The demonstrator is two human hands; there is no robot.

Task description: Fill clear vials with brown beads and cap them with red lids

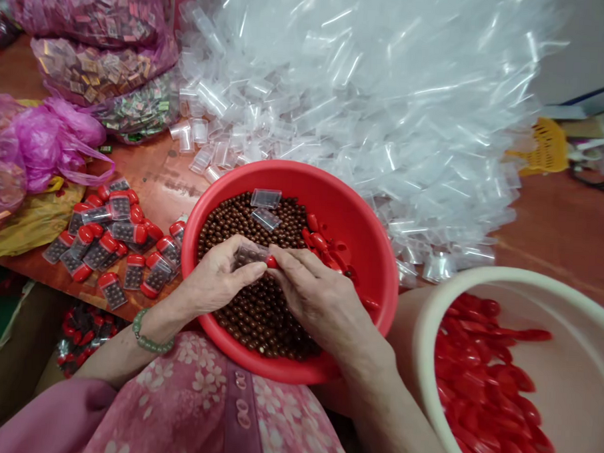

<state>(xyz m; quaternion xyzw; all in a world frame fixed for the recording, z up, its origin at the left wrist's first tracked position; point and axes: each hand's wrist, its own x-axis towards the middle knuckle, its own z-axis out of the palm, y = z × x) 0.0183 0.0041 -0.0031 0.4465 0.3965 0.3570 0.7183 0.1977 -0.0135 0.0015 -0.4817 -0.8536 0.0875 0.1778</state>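
Note:
Over a red basin (pixel 294 171) of brown balls (pixel 257 325), both hands meet at one small clear plastic container (pixel 251 253) with dark balls inside. My left hand (pixel 224 273) is closed around its body. At its right end, the fingers of my right hand (pixel 314 294) pinch a red cap (pixel 271 261); whether the cap is fully seated is hidden by the fingers. Two clear containers (pixel 266 198) lie on the balls behind my hands. Several loose red caps (pixel 326 244) rest at the basin's right side.
Filled, red-capped containers (pixel 116 232) lie in a pile left of the basin, with more in a box (pixel 84 337) below. A large heap of clear containers (pixel 337 101) stands behind. A cream tub (pixel 431 312) at right holds red pieces. Pink bags (pixel 101 17) fill the back left.

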